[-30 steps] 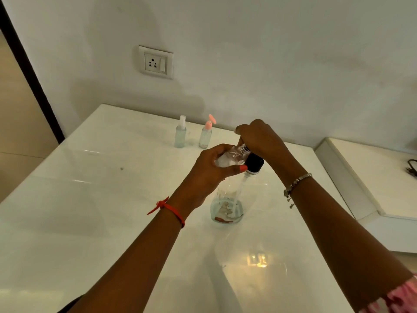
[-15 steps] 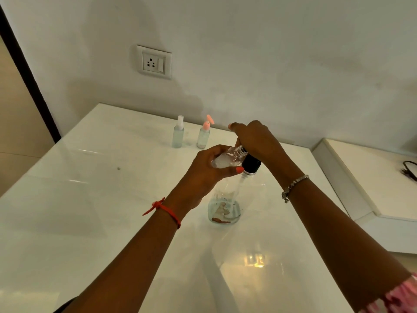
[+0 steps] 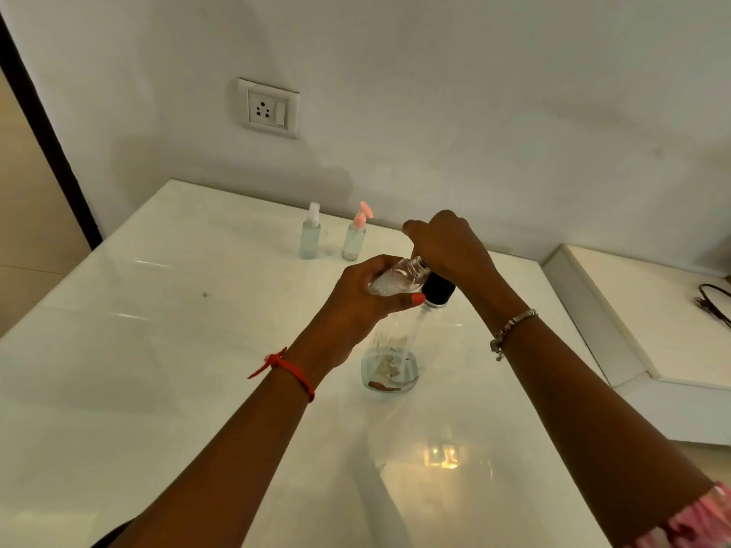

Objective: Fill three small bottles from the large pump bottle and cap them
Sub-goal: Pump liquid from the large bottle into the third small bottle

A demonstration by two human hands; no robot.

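A large clear pump bottle (image 3: 391,369) with a black collar (image 3: 438,289) stands mid-table, a little liquid at its bottom. My left hand (image 3: 356,306) grips a small clear bottle (image 3: 397,276), tilted with its mouth toward the pump head. My right hand (image 3: 447,243) lies curled over the pump head, which is hidden beneath it. Two other small bottles stand upright at the back of the table: one with a white spray top (image 3: 310,236), one with a pink pump top (image 3: 355,238).
The glossy white table (image 3: 178,369) meets the wall at the back. A lower white ledge (image 3: 652,318) lies to the right with a black cable (image 3: 712,300) on it. A wall socket (image 3: 269,108) sits above the table.
My right hand has pushed down slightly on the pump head; the black collar sits lower under it. The small bottle stays at the nozzle in my left hand.
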